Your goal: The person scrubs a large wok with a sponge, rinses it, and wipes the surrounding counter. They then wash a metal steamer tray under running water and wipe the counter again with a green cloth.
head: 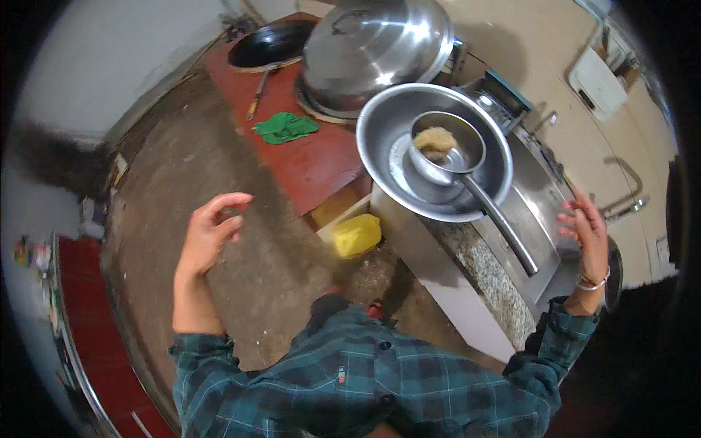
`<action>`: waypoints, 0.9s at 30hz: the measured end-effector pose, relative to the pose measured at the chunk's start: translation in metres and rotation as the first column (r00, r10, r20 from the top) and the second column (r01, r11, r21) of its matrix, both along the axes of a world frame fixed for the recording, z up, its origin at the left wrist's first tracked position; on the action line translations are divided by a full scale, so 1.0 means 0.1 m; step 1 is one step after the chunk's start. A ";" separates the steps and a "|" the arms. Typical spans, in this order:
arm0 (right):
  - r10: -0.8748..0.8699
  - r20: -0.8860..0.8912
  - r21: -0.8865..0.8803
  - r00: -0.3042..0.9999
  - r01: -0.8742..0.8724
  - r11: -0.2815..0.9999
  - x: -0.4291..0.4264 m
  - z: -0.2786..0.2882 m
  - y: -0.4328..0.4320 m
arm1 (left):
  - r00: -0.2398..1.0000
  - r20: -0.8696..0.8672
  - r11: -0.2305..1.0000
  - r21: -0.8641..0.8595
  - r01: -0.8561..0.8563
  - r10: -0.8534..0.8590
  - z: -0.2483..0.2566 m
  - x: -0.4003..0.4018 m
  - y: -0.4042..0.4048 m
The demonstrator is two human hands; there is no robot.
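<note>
My left hand (214,232) hangs over the concrete floor with its fingers curled apart and nothing between them. On the other side, my right hand (585,232) is raised over the sink side of the counter, its fingers loosely bent and empty. Between the two, a wide steel basin (383,126) rests at the counter's edge. Inside it sits a steel ladle (419,161) whose tubular handle (501,227) sticks out over the rim towards me. A tan fibrous scrubber (436,140) lies in the ladle's bowl.
Behind the basin stands a large domed steel lid (367,60), beside a black wok (274,44). A green cloth (286,128) and a spatula (256,101) lie on the red tabletop (323,169). Below is a yellow container (357,236). A faucet (624,208) and granite edge (487,274) are at right.
</note>
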State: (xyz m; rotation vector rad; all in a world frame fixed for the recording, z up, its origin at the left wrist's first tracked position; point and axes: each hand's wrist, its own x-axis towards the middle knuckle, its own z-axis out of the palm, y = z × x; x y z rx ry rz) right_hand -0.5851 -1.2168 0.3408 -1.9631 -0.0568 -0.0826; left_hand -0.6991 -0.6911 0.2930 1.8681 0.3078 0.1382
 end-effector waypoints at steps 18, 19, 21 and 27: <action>0.730 0.665 0.327 0.155 -0.940 -0.098 -0.63 0.10 3.66 | 0.884 -0.466 0.818 0.525 0.235 0.045 -1.74 -0.63 2.36; 0.726 0.683 0.328 0.084 -0.923 -0.202 -0.66 0.18 3.83 | 0.896 -0.444 0.898 0.401 0.180 0.019 -1.84 -0.68 2.30; 0.708 0.706 0.343 -0.029 -0.860 -0.377 -0.68 0.27 4.12 | 0.883 -0.469 0.955 0.273 0.116 0.027 -2.21 -0.94 2.33; 0.557 0.771 0.378 -0.309 -0.482 -0.790 -0.58 0.16 4.74 | 0.587 -0.690 0.854 0.520 -0.006 0.424 -2.68 -2.57 1.94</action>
